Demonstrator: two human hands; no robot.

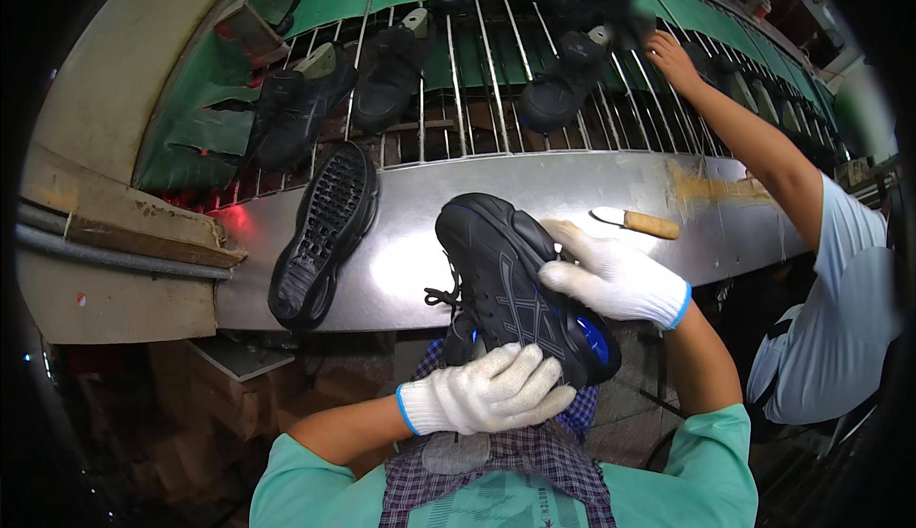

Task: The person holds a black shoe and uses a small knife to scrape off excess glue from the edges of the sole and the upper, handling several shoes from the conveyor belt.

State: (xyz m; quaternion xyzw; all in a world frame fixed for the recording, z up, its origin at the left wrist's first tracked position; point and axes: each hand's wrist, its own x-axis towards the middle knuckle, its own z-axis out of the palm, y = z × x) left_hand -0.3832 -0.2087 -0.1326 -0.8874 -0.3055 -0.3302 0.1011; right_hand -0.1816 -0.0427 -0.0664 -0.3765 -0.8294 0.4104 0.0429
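A black sports shoe (506, 280) with a blue patch near its heel is held in front of me, tilted on its side with the toe pointing away. My left hand (501, 390), in a white knitted glove, is closed over the near part of the upper by the heel. Along the sole's edge, my gloved right hand (615, 270) grips the shoe's right side. Black laces stick out at its left. To the left, a loose black shoe sole (324, 232) lies on the metal bench top (410, 213). A small knife (637, 222) with a wooden handle rests beyond my right hand.
Behind the bench, a rack of metal rollers (487, 80) carries several black shoes, some with pale lasts inside, such as one shoe (563, 80). At the right, a co-worker's bare hand (673, 62) reaches over the rollers. A wooden ledge (143, 232) borders the bench at left.
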